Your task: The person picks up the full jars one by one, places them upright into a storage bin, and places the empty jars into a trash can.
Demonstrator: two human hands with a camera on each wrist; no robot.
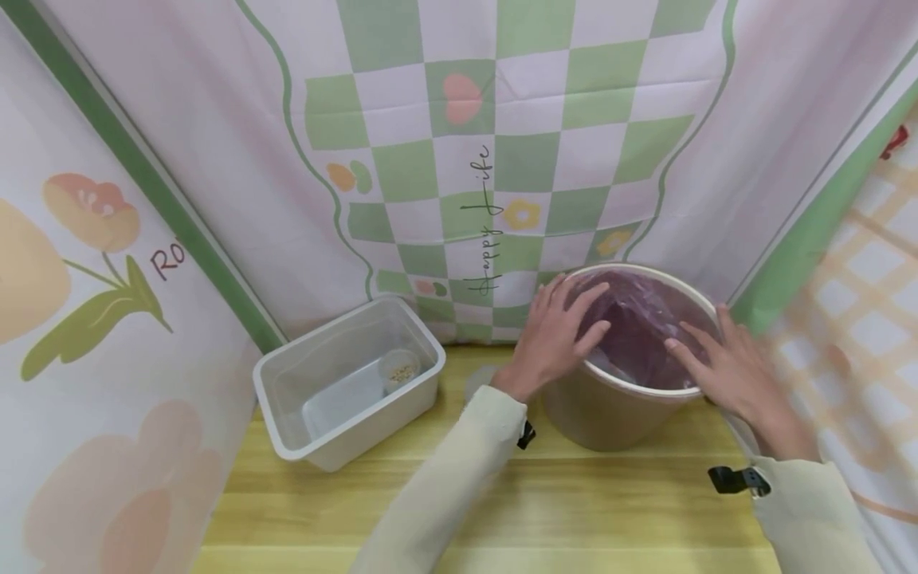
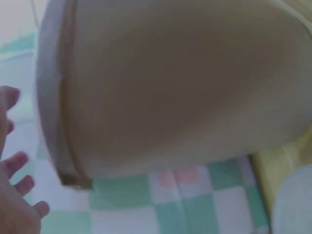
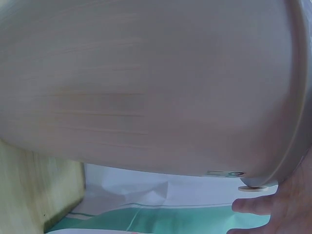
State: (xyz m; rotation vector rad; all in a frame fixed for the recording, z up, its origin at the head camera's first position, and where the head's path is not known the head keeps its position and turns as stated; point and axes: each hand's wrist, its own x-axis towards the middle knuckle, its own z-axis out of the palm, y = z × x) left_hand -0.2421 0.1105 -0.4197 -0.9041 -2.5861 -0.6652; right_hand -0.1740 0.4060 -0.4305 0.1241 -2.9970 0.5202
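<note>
A beige round bin (image 1: 595, 418) with a pale rim stands on the wooden table at the right. Inside it, a translucent purple plastic bag (image 1: 649, 307) lines the walls. At the bin's left rim, my left hand (image 1: 548, 339) has its fingers spread and loosely bent over the opening. My right hand (image 1: 739, 375) is at the right rim, thumb and a finger reaching inward over the bag. Neither hand visibly pinches anything. The left wrist view shows the bin's side (image 2: 180, 87) with separated fingertips beside its rim; fingers also extend past the rim in the right wrist view.
A light grey rectangular tub (image 1: 351, 442) stands left of the bin, with a small clear cup (image 1: 399, 369) of tiny pale pieces inside. A whitish round object (image 1: 479, 381) is partly hidden behind my left wrist. Patterned curtains (image 1: 459, 167) enclose the wooden table (image 1: 574, 510).
</note>
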